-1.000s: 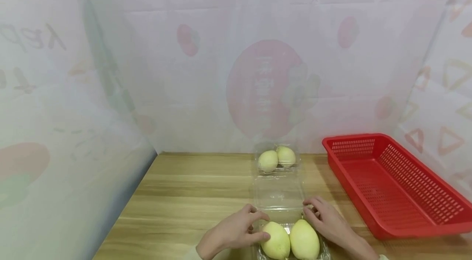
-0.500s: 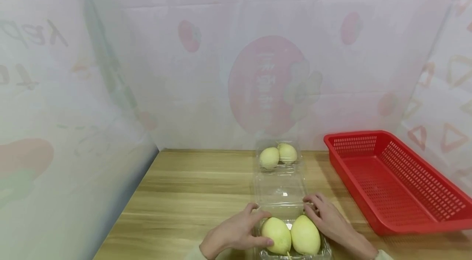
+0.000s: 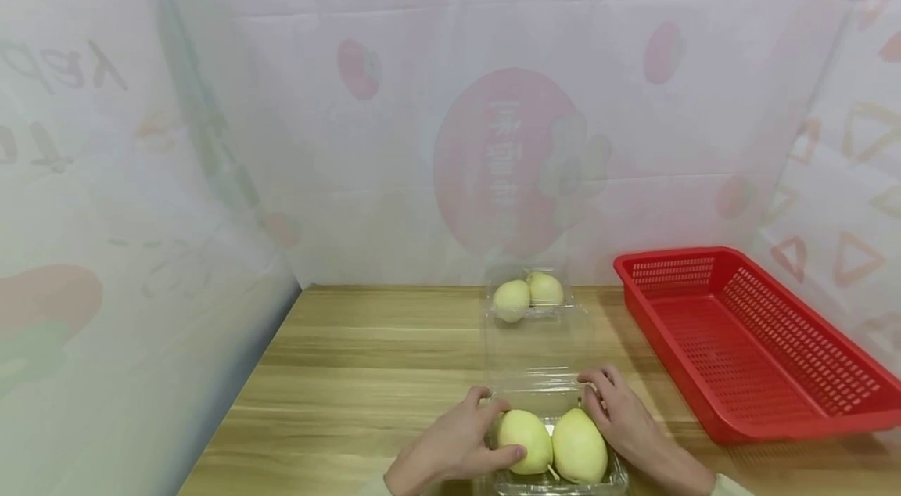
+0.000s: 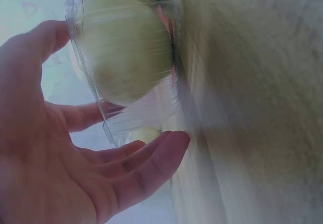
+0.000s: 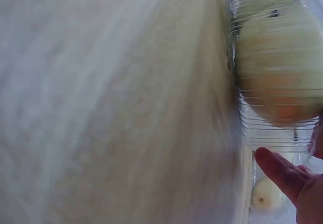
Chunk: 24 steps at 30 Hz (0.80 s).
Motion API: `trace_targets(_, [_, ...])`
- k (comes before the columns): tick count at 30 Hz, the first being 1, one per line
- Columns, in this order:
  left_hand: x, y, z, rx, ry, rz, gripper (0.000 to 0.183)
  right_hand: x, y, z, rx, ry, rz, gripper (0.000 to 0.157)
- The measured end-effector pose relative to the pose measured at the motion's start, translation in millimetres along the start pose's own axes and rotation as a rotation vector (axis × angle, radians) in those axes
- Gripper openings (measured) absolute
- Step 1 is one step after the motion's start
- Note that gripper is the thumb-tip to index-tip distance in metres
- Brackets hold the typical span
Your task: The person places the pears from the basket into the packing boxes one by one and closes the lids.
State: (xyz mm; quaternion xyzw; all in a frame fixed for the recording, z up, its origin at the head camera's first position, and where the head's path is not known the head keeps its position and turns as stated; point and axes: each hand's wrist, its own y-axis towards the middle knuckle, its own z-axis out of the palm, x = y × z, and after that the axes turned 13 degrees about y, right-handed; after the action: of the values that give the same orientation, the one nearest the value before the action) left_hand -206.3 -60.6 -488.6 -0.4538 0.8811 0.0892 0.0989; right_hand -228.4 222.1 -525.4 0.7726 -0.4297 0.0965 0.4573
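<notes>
Two yellow-green pears lie side by side in the base of a clear plastic clamshell box (image 3: 563, 490) at the table's front. My left hand (image 3: 450, 437) holds the left pear (image 3: 526, 441) between thumb and index finger, reaching over the box's rim; in the left wrist view its other fingers (image 4: 146, 173) extend outside the wall. Beside the right pear (image 3: 579, 447), my right hand (image 3: 629, 422) has its thumb at the box's far right corner, fingers loosely bent near the open lid (image 3: 538, 382). In the right wrist view a fingertip (image 5: 265, 158) is by the ribbed wall.
Another clear box (image 3: 493, 277) with two pears stands at the table's back, behind the open lid. A red perforated basket (image 3: 725, 433) stands on the right. The wooden table (image 3: 366, 371) ends at printed white curtains (image 3: 394, 230).
The left pear has shifted slightly away and turned under my left hand, its stem now nearer the right pear. My left thumb has moved further onto it. My right hand has hardly moved.
</notes>
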Motion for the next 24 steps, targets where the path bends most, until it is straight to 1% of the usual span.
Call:
trace_targets(1, [-0.6, -0.2, 0.5, -0.005, -0.001, -0.014, 0.064, 0, 0, 0.2, -0.001, 0.018, -0.002, 0.018])
trace_targets(3, [-1.5, 0.1, 1.4, -0.011, -0.009, -0.036, 0.063, 1, -1, 0.3, 0.006, 0.062, 0.026, 0.018])
trace_targets(6, [-3.5, 0.8, 2.1, -0.027, -0.003, -0.072, 0.064, 4, -3, 0.0, 0.012, 0.138, 0.124, 0.018])
trace_targets(7, [-4.4, 1.1, 2.4, -0.035, 0.005, -0.084, 0.064, 4, -3, -0.1, 0.011, 0.159, 0.151, 0.019])
trace_targets(10, [-7.5, 1.5, 3.5, -0.060, 0.040, -0.119, 0.066, 5, -3, -0.6, 0.011, 0.188, 0.181, 0.028])
trace_targets(13, [-10.2, 2.3, 3.8, -0.074, 0.064, -0.146, 0.066, 5, -2, -2.5, 0.010, 0.253, 0.183, 0.041])
trace_targets(16, [-11.1, 3.0, 3.1, -0.068, 0.056, -0.167, 0.067, 5, 0, -6.3, 0.015, 0.326, 0.186, 0.051])
trace_targets(17, [-11.2, 3.1, 3.0, -0.065, 0.046, -0.175, 0.067, 5, 1, -7.9, 0.011, 0.331, 0.174, 0.052])
trace_targets(21, [-9.9, 4.6, 3.9, -0.066, -0.034, -0.211, 0.066, 6, 4, -12.7, 0.011, 0.261, 0.127, 0.049])
trace_targets(24, [-8.8, 6.1, 4.8, -0.088, -0.107, -0.224, 0.064, 6, 5, -14.5, 0.010, 0.257, 0.134, 0.044])
